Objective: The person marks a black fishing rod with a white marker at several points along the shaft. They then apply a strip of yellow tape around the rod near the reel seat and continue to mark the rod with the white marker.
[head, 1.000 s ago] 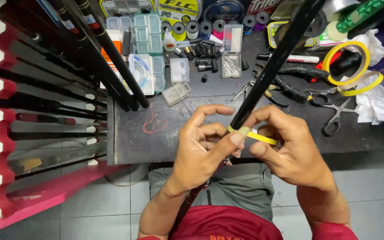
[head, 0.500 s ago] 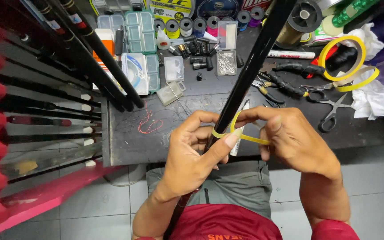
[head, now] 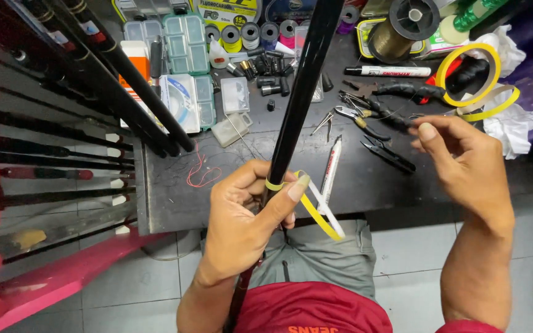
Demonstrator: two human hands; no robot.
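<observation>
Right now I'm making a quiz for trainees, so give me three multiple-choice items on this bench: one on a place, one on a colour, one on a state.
1. Where is the yellow tape roll?
A. bench's far right
B. floor
C. person's lap

2. What colour is the tape strip on the black rod?
A. blue
B. yellow
C. red

3. The right hand is:
A. gripping the rod
B. off the rod
C. holding scissors

Answers: 1 A, it lies among the tools there. 2 B, it trails yellow from the left hand. 3 B, it hovers near the pliers.
</observation>
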